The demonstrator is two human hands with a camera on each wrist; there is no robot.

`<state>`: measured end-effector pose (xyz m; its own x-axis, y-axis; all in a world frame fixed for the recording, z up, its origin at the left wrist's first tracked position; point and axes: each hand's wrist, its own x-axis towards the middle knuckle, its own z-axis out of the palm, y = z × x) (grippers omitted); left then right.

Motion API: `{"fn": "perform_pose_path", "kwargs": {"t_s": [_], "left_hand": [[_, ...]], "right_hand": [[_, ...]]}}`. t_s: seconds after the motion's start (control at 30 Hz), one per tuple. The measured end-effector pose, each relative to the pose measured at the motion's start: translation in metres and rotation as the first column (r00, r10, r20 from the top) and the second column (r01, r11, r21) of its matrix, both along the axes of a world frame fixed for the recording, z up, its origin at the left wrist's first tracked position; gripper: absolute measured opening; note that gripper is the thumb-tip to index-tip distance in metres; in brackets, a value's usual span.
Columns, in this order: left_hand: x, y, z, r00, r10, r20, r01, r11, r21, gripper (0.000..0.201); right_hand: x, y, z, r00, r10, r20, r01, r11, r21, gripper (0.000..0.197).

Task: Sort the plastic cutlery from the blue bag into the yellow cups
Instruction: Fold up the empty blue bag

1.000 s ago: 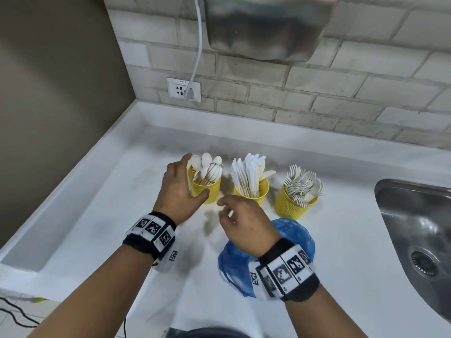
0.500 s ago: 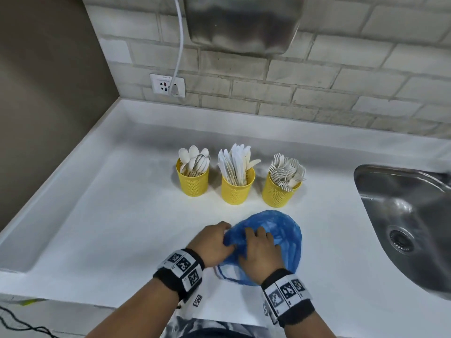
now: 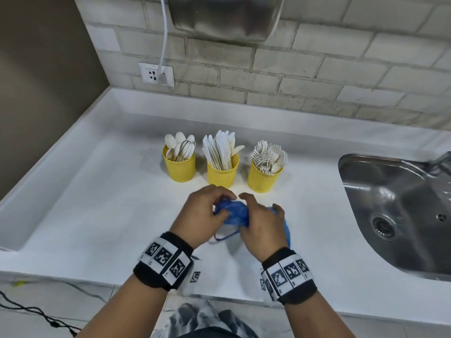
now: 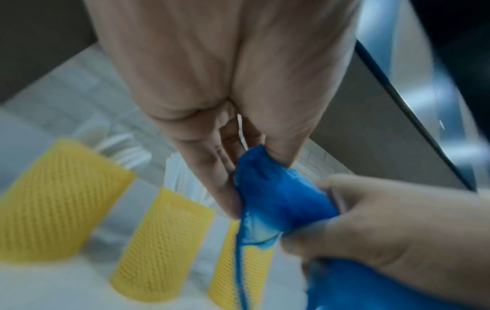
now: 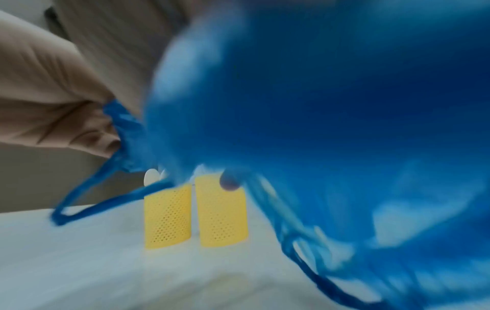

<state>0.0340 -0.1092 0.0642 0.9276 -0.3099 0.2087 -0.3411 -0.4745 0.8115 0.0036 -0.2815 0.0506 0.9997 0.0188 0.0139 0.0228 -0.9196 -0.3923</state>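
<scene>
Three yellow perforated cups stand in a row on the white counter: spoons in the left cup (image 3: 179, 167), knives in the middle cup (image 3: 222, 173), forks in the right cup (image 3: 264, 176). Just in front of them both hands bunch the blue plastic bag (image 3: 235, 212). My left hand (image 3: 203, 215) pinches the crumpled bag (image 4: 275, 195) between thumb and fingers. My right hand (image 3: 262, 224) curls round the rest of the bag (image 5: 318, 109), whose handle loop (image 3: 225, 236) hangs toward me. Whether cutlery remains inside the bag cannot be seen.
A steel sink (image 3: 400, 213) is sunk into the counter (image 3: 109, 215) at the right. A brick wall with a socket (image 3: 156, 74) and a white cable runs behind, under a metal hood (image 3: 227, 18). A brown wall bounds the left side.
A second ago my left hand was at the spoon cup and the bag lay flat. Both hands came back to the bag and have gathered it into a small bunch.
</scene>
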Motion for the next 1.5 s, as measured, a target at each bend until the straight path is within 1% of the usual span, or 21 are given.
{"fn": "perform_pose_path", "kwargs": {"t_s": [0.07, 0.1, 0.2, 0.27, 0.37, 0.43, 0.5, 0.6, 0.67, 0.73, 0.8, 0.87, 0.93, 1.03, 1.1, 1.17, 1.23, 1.27, 1.33, 1.4, 1.5], "left_hand": [[-0.004, 0.000, 0.005, 0.991, 0.111, 0.075, -0.117, 0.990, 0.081, 0.031], [-0.006, 0.000, 0.006, 0.982, 0.173, 0.075, -0.181, 0.976, 0.119, 0.026], [-0.018, -0.006, 0.010, 0.951, 0.308, -0.011, -0.301, 0.936, 0.182, 0.014], [-0.028, -0.012, 0.014, 0.933, 0.345, -0.103, -0.329, 0.933, 0.145, 0.012], [-0.043, -0.024, 0.020, 0.926, 0.330, -0.183, -0.319, 0.944, 0.085, 0.013], [-0.052, -0.033, 0.025, 0.939, 0.275, -0.206, -0.267, 0.961, 0.066, 0.017], [-0.057, -0.039, 0.029, 0.950, 0.214, -0.225, -0.213, 0.977, 0.029, 0.022], [-0.058, -0.038, 0.032, 0.957, 0.186, -0.224, -0.187, 0.982, 0.017, 0.019], [-0.058, -0.033, 0.034, 0.945, 0.185, -0.270, -0.188, 0.982, 0.015, 0.014], [-0.062, -0.031, 0.041, 0.913, 0.078, -0.400, -0.135, 0.984, -0.115, 0.013], [-0.070, -0.034, 0.050, 0.867, -0.113, -0.485, -0.054, 0.946, -0.318, 0.014], [-0.077, -0.042, 0.058, 0.859, -0.253, -0.446, 0.045, 0.904, -0.426, 0.018], [-0.079, -0.051, 0.063, 0.872, -0.304, -0.383, 0.091, 0.870, -0.485, 0.021], [-0.073, -0.061, 0.066, 0.893, -0.308, -0.327, 0.029, 0.766, -0.642, 0.050], [-0.069, -0.065, 0.071, 0.911, -0.264, -0.318, -0.036, 0.717, -0.696, 0.056], [-0.063, -0.066, 0.076, 0.918, -0.216, -0.333, -0.105, 0.677, -0.728, 0.052], [-0.058, -0.067, 0.078, 0.911, -0.203, -0.360, -0.153, 0.645, -0.749, 0.043], [-0.056, -0.068, 0.079, 0.910, -0.194, -0.366, -0.166, 0.638, -0.752, 0.038], [-0.055, -0.074, 0.080, 0.919, -0.167, -0.357, -0.171, 0.647, -0.743, 0.026], [-0.055, -0.080, 0.081, 0.928, -0.137, -0.348, -0.175, 0.662, -0.728, 0.024], [-0.054, -0.086, 0.080, 0.926, -0.116, -0.359, -0.209, 0.634, -0.744, 0.020]], "right_hand": [[-0.007, -0.010, 0.004, 0.990, -0.024, 0.140, 0.020, 0.999, 0.026, 0.027], [-0.009, -0.016, 0.004, 0.983, -0.019, 0.185, 0.014, 0.999, 0.029, 0.022], [-0.016, -0.030, 0.006, 0.988, 0.010, 0.156, -0.008, 1.000, -0.013, 0.029], [-0.023, -0.037, 0.008, 0.994, 0.044, 0.099, -0.036, 0.996, -0.080, 0.043], [-0.038, -0.034, 0.017, 0.989, 0.145, 0.018, -0.144, 0.988, -0.064, 0.095], [-0.045, -0.027, 0.022, 0.980, 0.192, 0.044, -0.194, 0.981, 0.028, 0.103], [-0.049, -0.026, 0.023, 0.979, 0.193, 0.070, -0.198, 0.978, 0.071, 0.090], [-0.051, -0.042, 0.022, 0.966, 0.198, 0.168, -0.205, 0.978, 0.029, 0.044], [-0.051, -0.052, 0.027, 0.957, 0.203, 0.209, -0.212, 0.977, 0.023, 0.032], [-0.052, -0.063, 0.034, 0.950, 0.205, 0.235, -0.221, 0.974, 0.044, 0.036], [-0.051, -0.073, 0.041, 0.950, 0.180, 0.257, -0.209, 0.973, 0.093, 0.036], [-0.046, -0.079, 0.044, 0.964, 0.144, 0.226, -0.187, 0.965, 0.183, 0.031], [-0.042, -0.078, 0.045, 0.968, 0.142, 0.205, -0.194, 0.946, 0.260, 0.027], [-0.042, -0.066, 0.039, 0.958, 0.135, 0.254, -0.207, 0.936, 0.283, 0.028], [-0.046, -0.063, 0.042, 0.972, 0.090, 0.215, -0.184, 0.860, 0.475, 0.029], [-0.052, -0.062, 0.043, 0.988, 0.100, 0.121, -0.154, 0.766, 0.624, 0.032], [-0.059, -0.060, 0.041, 0.983, 0.159, 0.087, -0.180, 0.795, 0.579, 0.033], [-0.061, -0.059, 0.039, 0.978, 0.192, 0.080, -0.204, 0.820, 0.535, 0.040], [-0.068, -0.056, 0.035, 0.965, 0.259, 0.053, -0.252, 0.845, 0.472, 0.046], [-0.075, -0.055, 0.032, 0.949, 0.311, 0.046, -0.295, 0.831, 0.471, 0.039], [-0.086, -0.059, 0.035, 0.942, 0.326, 0.080, -0.326, 0.831, 0.450, 0.031]]}}
